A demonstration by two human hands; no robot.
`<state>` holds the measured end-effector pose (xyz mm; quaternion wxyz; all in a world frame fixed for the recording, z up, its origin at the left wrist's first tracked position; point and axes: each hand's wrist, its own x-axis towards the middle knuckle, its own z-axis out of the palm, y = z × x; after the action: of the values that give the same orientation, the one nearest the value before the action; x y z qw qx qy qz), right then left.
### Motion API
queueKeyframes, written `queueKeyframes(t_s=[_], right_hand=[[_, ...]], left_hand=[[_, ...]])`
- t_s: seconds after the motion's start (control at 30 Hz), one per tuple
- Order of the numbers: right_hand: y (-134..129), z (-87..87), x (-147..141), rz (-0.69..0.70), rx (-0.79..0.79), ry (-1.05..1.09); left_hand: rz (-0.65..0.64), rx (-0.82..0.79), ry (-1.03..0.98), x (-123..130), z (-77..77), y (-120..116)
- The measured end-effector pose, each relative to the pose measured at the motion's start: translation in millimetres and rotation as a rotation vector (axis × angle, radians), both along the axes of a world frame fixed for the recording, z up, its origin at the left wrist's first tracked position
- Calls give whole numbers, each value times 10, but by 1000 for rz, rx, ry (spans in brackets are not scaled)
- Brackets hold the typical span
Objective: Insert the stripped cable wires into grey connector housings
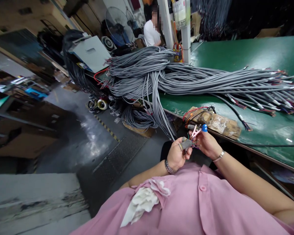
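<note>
1. seen from picture center, coloured wires (190, 137) fan out at four o'clock, between two hands held close to the chest, probably to keep fine strands within easy sight.
2. the left hand (176, 155) is closed around the wires' base, fingers curled, its forearm coming in from eight o'clock.
3. the right hand (208, 143) is narrowed, a blue-capped digit raised toward twelve, forearm from four; whether it grips the pale pink piece (195, 131) beside it, one cannot tell.
4. from the hands, gray cables (149, 71) heap at eleven and stretch toward one along a green bench (222, 54); some drape down, perhaps for reach.
</note>
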<state>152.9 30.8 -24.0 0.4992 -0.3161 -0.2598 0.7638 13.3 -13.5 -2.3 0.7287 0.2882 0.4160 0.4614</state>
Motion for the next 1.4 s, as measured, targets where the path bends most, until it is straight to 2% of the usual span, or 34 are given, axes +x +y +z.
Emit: queueKeyframes(t_s=[0.1,0.33,0.67,0.8,0.93,1.4], right_hand=[[16,44,-34,-6,-57,46],[17,90,-119,-144,-93,42],[-53,75,46,30,-55,112],[-91,96,56,-34,14,53],[-109,142,39,-39,24,3],[-107,139,20,-27,-1,17]], left_hand=[[10,3,-4,4,-15,5],[13,-20,14,6,-72,6],[44,11,52,-42,-10,-90],[119,87,90,-4,27,-105],[165,122,126,40,51,-81],[146,132,132,91,-17,-37]])
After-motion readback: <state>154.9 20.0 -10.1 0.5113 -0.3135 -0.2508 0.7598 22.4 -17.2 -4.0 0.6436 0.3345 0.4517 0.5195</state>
